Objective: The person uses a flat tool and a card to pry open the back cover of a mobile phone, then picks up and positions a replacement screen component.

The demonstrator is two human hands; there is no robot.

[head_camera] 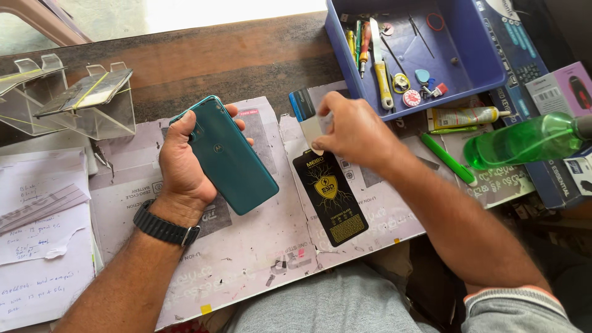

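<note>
At the centre left of the frame the left hand is clamped around a teal phone held back-up above the paper-covered counter, while the right hand, just right of it, pinches a small white wipe packet over a black screen-protector sleeve, below the blue tool tray.

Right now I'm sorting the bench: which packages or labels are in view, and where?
Black sleeve: flat, yellow emblem, under right hand.
White packet: small, pinched by right fingers.
Glue tube: white and yellow, below blue tray.
Pink box: far right.
</note>
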